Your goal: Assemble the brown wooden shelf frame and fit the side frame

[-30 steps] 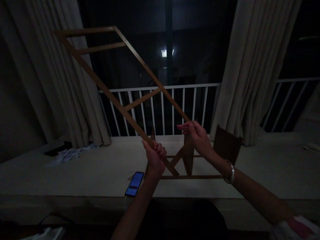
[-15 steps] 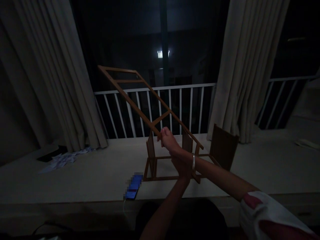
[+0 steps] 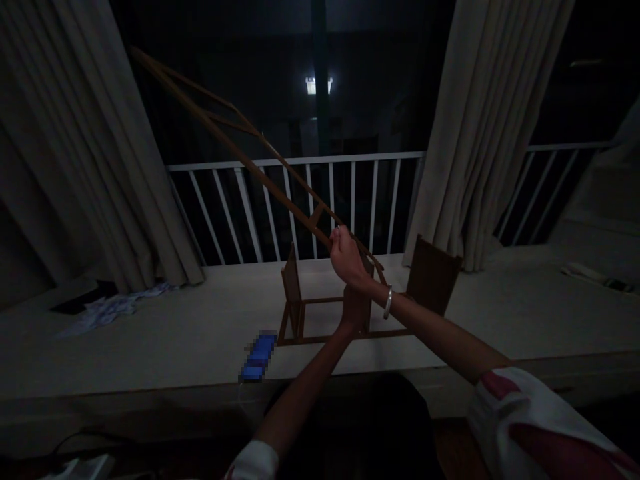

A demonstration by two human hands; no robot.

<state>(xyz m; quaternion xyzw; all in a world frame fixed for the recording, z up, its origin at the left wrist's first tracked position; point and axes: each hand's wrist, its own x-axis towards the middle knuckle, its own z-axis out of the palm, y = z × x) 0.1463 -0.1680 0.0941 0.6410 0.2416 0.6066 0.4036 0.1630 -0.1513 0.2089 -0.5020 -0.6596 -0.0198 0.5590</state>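
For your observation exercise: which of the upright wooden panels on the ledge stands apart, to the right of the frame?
The dark panel nearest the right-hand curtain; the others join the base frame.

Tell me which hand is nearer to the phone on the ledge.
Left. The left hand is at the wooden base, a short way right of the phone. The right hand grips the ladder-like frame higher up, farther off.

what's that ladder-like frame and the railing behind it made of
The ladder-like frame, gripped by the right hand, looks like wood: thin brown slats, matte finish. The railing seems painted metal, though wood is possible: slim white bars, smooth coat. Dim light leaves both uncertain.
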